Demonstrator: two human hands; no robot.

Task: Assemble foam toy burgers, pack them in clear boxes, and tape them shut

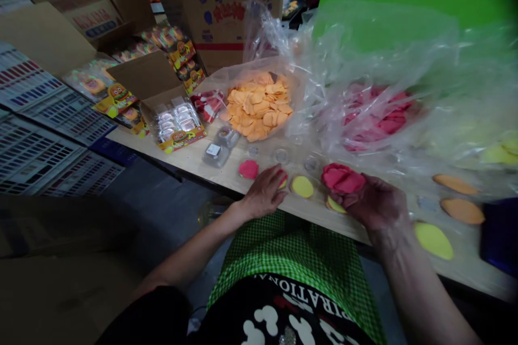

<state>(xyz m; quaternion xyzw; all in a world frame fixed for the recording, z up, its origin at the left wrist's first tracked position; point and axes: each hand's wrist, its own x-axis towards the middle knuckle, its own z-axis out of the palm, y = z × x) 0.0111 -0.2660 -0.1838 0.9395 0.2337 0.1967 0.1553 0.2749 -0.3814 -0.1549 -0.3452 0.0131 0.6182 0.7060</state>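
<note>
A person's right hand (374, 202) grips red scalloped pieces (343, 178) above the bench (184, 164), right of center, while the left hand (261, 193), mid-frame, covers a small red piece (281, 174) (whether it grips cannot be told). A yellow disc (302, 186) lies between them; orange pieces (259, 105) are heaped above center.

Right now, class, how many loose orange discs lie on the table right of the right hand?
2: the farther disc toward the plastic bags, and the nearer disc beside the dark blue object. Others may be hidden.
</note>
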